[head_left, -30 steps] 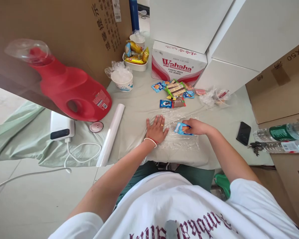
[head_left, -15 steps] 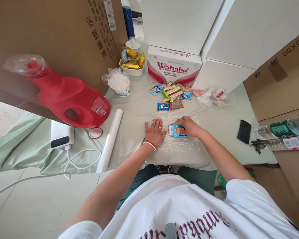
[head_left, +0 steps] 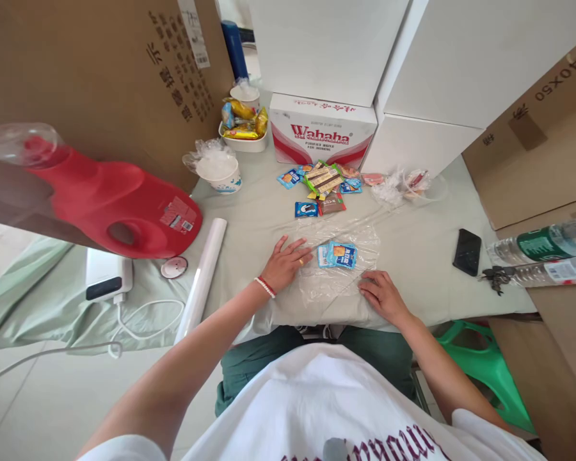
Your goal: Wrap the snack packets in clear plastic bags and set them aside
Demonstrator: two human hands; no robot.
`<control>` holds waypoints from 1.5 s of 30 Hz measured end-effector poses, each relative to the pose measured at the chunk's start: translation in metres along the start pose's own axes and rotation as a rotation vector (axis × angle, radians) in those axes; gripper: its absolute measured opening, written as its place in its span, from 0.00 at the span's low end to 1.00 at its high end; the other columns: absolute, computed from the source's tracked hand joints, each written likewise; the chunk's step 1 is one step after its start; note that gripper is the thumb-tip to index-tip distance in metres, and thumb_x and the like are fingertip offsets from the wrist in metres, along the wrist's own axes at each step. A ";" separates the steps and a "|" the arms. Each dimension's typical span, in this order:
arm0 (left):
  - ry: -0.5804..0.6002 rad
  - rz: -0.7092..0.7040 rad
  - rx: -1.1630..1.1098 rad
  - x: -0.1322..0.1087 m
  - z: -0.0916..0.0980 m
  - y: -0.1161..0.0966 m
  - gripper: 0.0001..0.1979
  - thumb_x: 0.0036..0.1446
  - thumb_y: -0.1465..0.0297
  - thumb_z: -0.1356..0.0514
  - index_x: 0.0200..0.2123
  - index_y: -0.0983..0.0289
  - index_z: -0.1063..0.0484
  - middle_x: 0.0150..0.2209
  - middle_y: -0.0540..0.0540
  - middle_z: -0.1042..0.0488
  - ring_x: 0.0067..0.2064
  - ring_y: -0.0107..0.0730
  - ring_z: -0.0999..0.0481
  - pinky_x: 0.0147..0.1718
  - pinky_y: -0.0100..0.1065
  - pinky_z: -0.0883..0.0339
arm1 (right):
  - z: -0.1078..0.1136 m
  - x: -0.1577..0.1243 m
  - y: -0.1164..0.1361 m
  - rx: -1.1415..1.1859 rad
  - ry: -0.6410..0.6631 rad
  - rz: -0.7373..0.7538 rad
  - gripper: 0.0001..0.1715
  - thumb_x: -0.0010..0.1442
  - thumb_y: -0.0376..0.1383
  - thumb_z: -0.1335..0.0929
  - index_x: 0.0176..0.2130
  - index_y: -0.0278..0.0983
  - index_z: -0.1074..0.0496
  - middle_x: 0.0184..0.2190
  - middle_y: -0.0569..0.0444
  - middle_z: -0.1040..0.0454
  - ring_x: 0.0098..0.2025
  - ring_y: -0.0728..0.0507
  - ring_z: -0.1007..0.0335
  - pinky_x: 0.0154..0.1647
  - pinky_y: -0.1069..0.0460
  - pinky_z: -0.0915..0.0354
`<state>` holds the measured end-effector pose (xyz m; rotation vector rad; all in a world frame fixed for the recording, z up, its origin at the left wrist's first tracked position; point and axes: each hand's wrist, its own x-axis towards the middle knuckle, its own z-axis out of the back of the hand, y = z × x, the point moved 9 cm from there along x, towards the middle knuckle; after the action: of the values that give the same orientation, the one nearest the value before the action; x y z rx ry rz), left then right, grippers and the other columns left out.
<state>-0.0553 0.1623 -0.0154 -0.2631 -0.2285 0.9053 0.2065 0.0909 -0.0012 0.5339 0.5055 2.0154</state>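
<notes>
Two or more blue snack packets (head_left: pixel 342 255) lie overlapping on a sheet of clear plastic film (head_left: pixel 324 288) spread flat on the cloth-covered table. My left hand (head_left: pixel 284 265), with a beaded bracelet and a ring, rests on the film's left edge, fingers spread. To the right of the packets, my right hand (head_left: pixel 383 297) lies near the lower right edge of the film; its fingers are loosely bent, and it holds nothing I can see. Neither hand touches the packets. Beyond the film is a pile of wrapped snacks (head_left: pixel 325 179), with a dark blue packet (head_left: pixel 306 209) in front.
A Wahaba-lettered carton (head_left: pixel 322 131) stands behind the snacks. On the left are a white roll (head_left: pixel 202 276), a red jug (head_left: pixel 125 205), a power bank (head_left: pixel 106 272) and a paper cup (head_left: pixel 219 173). On the right lie a phone (head_left: pixel 467 251) and plastic bottles (head_left: pixel 547 246).
My right hand has let go of the blue packets and moved right and nearer to me. My left hand has slid left, away from the packets. The view has shifted slightly.
</notes>
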 end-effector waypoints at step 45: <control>-0.335 0.819 -0.390 0.018 0.006 0.063 0.02 0.56 0.69 0.37 0.32 0.59 0.29 0.39 0.55 0.24 0.48 0.46 0.27 0.50 0.44 0.36 | -0.033 0.116 0.040 -0.358 0.421 0.075 0.26 0.71 0.33 0.35 0.66 0.48 0.29 0.54 0.45 0.27 0.48 0.38 0.31 0.44 0.50 0.37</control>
<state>-0.0935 0.2144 -0.0279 -0.5889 -0.6376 1.7209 0.1087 0.1699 0.0125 -0.0957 0.3613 2.2344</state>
